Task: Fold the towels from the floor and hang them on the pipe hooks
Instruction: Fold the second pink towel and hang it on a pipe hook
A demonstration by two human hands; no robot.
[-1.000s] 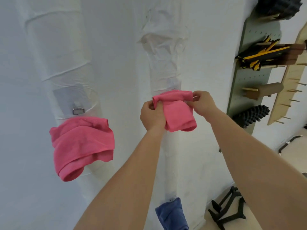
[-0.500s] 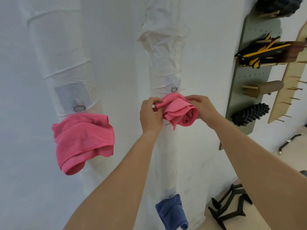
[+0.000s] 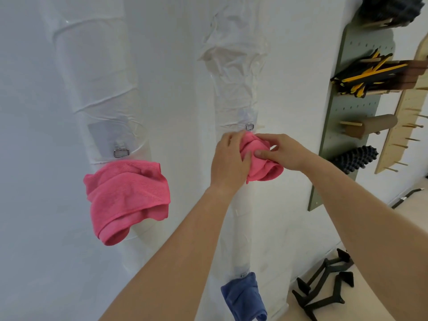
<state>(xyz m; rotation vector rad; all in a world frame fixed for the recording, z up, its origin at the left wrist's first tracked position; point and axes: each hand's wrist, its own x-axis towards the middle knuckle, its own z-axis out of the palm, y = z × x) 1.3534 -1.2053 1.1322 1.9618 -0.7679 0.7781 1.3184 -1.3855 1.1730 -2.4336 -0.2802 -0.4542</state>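
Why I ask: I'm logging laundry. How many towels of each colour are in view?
Pink: 2, the hung towel on the left pipe and the held towel gripped by the left hand and right hand.
Blue: 1, the blue towel.
Total: 3.
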